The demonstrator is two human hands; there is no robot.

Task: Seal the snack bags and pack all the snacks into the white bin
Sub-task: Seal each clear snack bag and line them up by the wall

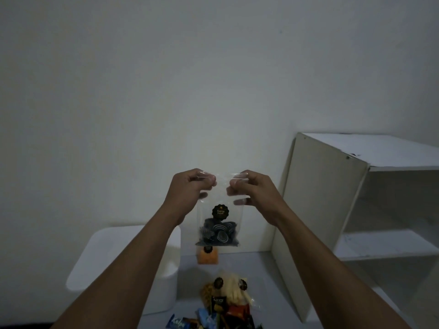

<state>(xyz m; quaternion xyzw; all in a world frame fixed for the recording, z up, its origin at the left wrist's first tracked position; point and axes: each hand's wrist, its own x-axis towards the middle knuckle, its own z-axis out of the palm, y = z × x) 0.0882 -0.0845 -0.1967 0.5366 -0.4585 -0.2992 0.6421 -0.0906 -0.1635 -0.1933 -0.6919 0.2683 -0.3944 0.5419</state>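
Both hands up at mid-frame holding a clear snack bag (219,224) by its top edge: left hand (190,186) pinches the left corner, right hand (251,189) pinches the right. Bag hangs upright in the air, dark swirl cookies at the bottom, black round label above them. White bin (95,260) sits below-left on the floor. Other snack packs (225,302) piled right of the bin; white shelf unit (332,210) at right.
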